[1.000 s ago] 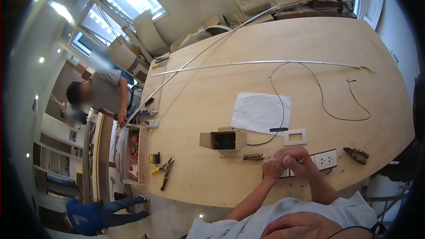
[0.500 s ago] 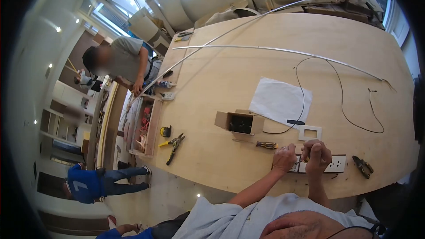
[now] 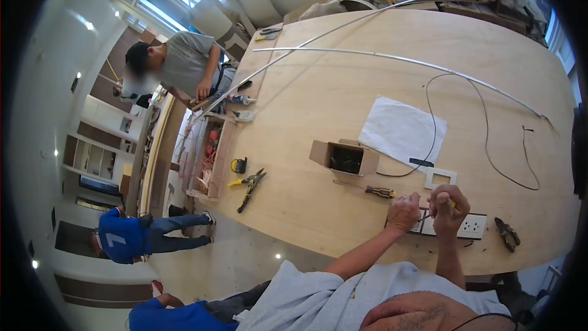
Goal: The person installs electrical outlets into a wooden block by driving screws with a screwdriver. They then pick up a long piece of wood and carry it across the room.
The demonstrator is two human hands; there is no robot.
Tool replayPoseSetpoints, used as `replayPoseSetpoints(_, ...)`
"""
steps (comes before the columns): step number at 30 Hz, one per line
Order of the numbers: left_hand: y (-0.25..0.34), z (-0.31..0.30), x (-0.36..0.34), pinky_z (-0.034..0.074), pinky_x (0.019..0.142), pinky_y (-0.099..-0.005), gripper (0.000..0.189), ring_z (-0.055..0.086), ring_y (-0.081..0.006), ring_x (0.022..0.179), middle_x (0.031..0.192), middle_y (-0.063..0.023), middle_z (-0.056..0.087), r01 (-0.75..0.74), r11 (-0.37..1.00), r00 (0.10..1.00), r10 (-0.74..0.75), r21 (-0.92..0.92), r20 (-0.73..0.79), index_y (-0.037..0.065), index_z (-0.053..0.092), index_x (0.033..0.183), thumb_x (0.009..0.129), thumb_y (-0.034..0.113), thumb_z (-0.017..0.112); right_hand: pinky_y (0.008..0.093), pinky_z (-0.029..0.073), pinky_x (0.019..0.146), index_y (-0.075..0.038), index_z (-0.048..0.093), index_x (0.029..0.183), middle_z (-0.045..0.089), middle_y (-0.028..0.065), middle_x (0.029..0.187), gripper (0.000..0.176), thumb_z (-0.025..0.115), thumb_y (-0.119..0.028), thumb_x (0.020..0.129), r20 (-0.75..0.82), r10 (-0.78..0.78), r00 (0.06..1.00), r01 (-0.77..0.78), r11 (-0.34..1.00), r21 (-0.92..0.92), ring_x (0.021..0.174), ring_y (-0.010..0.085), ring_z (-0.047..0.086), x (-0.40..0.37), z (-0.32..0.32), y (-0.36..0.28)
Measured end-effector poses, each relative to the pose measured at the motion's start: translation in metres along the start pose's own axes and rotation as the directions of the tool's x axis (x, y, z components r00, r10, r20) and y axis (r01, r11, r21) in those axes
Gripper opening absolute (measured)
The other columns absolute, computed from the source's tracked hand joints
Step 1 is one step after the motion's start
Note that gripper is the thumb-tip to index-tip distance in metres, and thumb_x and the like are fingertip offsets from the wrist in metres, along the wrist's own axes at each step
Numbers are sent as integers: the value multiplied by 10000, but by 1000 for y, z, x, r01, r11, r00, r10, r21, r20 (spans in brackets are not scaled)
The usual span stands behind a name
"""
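Scanning from left to right, we recorded a person in blue [image 3: 124,236] standing beyond the table [image 3: 306,147], then a co-worker in grey [image 3: 188,61] bent over the far end of a long metal strip [image 3: 392,56] or its crossing neighbour; which of the two, we could not tell. A wooden tray [image 3: 226,156] stood at the table's left edge, its loose contents apparently kept together by its walls. The tape measure [image 3: 239,165] and yellow-handled snips [image 3: 250,190] lay beside it, probably set aside within reach. Nearer us, the open cardboard box [image 3: 369,162] had its flaps spread, presumably for easy access, with a spare screwdriver [image 3: 380,192] just in front and a white sheet [image 3: 398,130] behind. Our left hand [image 3: 403,211] rested at the left part of the socket panel [image 3: 471,227], which lay near the table edge before us; its fingers were bent, seemingly to steady the panel, though whether they pinched anything we could not tell. Behind the panel lay an empty white frame [image 3: 429,178]. Our right hand [image 3: 449,208] was closed around a yellow-handled driver [image 3: 454,203], its thin shaft angled towards the left fingers, presumably for control. Pliers [image 3: 507,235] lay farthest right, apart from the panel.
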State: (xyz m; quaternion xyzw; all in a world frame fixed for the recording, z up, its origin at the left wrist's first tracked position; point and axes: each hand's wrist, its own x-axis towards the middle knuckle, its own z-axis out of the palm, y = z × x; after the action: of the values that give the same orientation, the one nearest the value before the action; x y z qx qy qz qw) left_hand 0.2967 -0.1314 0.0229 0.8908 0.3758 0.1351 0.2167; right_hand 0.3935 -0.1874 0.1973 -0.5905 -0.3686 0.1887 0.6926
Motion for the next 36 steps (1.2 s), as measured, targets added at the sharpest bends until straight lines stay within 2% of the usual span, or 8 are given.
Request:
replayPoseSetpoints(5,-2,-6,0,532,721,-452,226,701,-318,802,812,-132,691,-88,996,993,87,-4,-75,91,564,945,884,295,641,265,442,497,30,657,807,621,63,677,715,409,-594,1055,140,-81,987,59,986,158,510,113,534,2,-3,-8)
replayPoseSetpoints(11,8,-21,-1,530,697,-435,162,709,-293,772,783,-119,699,-69,997,997,70,26,-43,98,560,919,937,255,598,344,459,682,20,685,797,633,88,683,400,586,-310,999,914,-376,152,-433,806,404,631,203,589,62,-7,-7)
replayPoseSetpoints(16,5,-10,-3,528,685,-430,159,710,-284,740,744,-120,695,-88,994,994,92,60,-67,98,563,889,964,238,581,253,415,445,-12,555,741,595,92,645,457,520,-333,1065,176,6,984,-62,946,317,419,115,457,-2,-6,8)
replayPoseSetpoints(21,-1,4,2,523,693,-467,175,696,-343,773,784,-141,684,-30,1000,995,29,1,-91,76,582,912,898,246,618,288,473,507,22,597,777,606,101,669,443,515,-312,1057,-121,111,986,-69,949,308,508,144,526,-5,-16,1)
replayPoseSetpoints(23,0,-6,0,527,695,-466,174,696,-343,776,793,-138,685,-84,996,990,83,-2,-111,79,580,916,898,249,617,365,540,630,25,674,765,661,129,722,408,561,-277,1015,536,-8,844,-134,965,227,621,203,606,19,-25,-22)
replayPoseSetpoints(29,4,-10,-1,543,700,-467,178,699,-338,783,800,-132,683,-35,999,998,36,11,-44,90,566,926,906,261,612,305,471,532,79,749,896,659,116,677,368,656,-273,948,916,-340,212,-499,769,400,566,159,602,65,-27,11)
replayPoseSetpoints(32,5,-8,1,551,699,-464,197,701,-336,769,767,-134,677,-5,1000,998,7,26,-70,91,561,913,903,277,626,292,428,458,45,697,806,633,92,640,368,556,-232,1003,596,-45,802,-223,902,369,464,121,520,25,-26,6)
replayPoseSetpoints(36,3,-1,3,559,708,-464,219,703,-344,751,726,-141,670,13,999,998,-10,50,-59,79,583,907,895,289,647,255,420,467,17,658,811,548,39,612,372,514,-239,1039,-277,139,951,-70,967,247,467,86,469,-9,12,4)
